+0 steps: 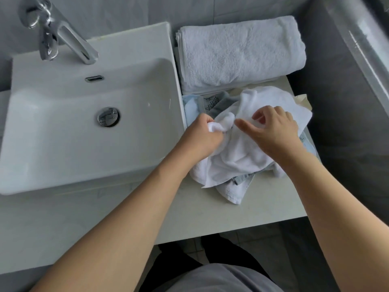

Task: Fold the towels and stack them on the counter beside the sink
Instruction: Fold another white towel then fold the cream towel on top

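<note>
Both hands (200,133) (273,127) on crumpled towel (237,152) — counter (263,209).

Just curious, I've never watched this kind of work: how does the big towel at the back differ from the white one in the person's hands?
The folded towel lies flat and neat against the wall, untouched; the crumpled towel lies bunched in loose wrinkles on top of other cloths. The left hand grips a corner of the crumpled towel and the right hand hovers just over it. The folded towel looks thicker. Both are white terry on the counter right of the sink.
</note>
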`<act>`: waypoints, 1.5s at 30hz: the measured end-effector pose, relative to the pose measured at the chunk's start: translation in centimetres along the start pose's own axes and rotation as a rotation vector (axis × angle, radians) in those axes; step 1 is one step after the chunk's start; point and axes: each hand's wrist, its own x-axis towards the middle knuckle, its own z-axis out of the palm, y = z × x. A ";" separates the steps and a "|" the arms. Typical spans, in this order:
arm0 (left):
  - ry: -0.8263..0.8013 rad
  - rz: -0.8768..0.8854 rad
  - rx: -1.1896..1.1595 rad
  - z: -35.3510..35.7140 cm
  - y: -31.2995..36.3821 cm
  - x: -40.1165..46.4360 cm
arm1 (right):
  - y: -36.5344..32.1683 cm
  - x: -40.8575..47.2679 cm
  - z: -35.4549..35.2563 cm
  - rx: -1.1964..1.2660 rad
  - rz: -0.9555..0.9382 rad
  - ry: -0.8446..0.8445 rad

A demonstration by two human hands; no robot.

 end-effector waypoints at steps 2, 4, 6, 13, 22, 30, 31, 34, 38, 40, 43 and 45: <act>-0.009 -0.043 0.004 0.7 -0.6 0.1 | -1.3 0.8 0.1 -0.057 0.038 -0.007; 0.033 -0.018 0.004 1.0 -1.0 0.0 | -2.1 1.3 0.3 -0.105 -0.023 0.006; 0.069 0.020 -0.087 0.8 -1.2 -0.5 | -2.1 1.7 0.2 -0.089 -0.088 0.035; 0.048 -0.172 -0.883 -2.0 -1.1 -1.6 | -2.1 0.6 -3.6 1.004 0.264 0.233; -0.414 -0.274 -0.736 -3.0 -2.9 -4.2 | -3.9 -1.8 -4.8 0.222 -0.035 -0.237; -0.381 -0.254 -0.298 -3.0 -5.0 -6.0 | -5.0 -3.7 -3.4 -0.023 -0.096 -0.097; -0.351 -0.258 -0.374 -3.4 -5.6 -6.2 | -5.7 -3.9 -3.5 -0.017 -0.109 -0.111; -0.257 -0.295 -0.635 -4.7 -7.4 -6.7 | -7.7 -4.6 -4.1 -0.050 -0.096 -0.222; -0.262 -0.302 -0.840 -6.6 -10.0 -7.5 | -10.0 -5.4 -3.4 -0.027 -0.085 -0.292; -0.252 -0.315 -0.915 -7.7 -11.7 -8.3 | -11.5 -6.0 -2.3 0.033 -0.035 -0.395; -0.254 -0.315 -0.991 -9.8 -14.0 -9.8 | -14.1 -7.4 -0.2 0.056 0.005 -0.551; -0.270 -0.312 -1.015 -11.5 -15.7 -11.0 | -15.9 -8.3 1.7 0.056 0.004 -0.611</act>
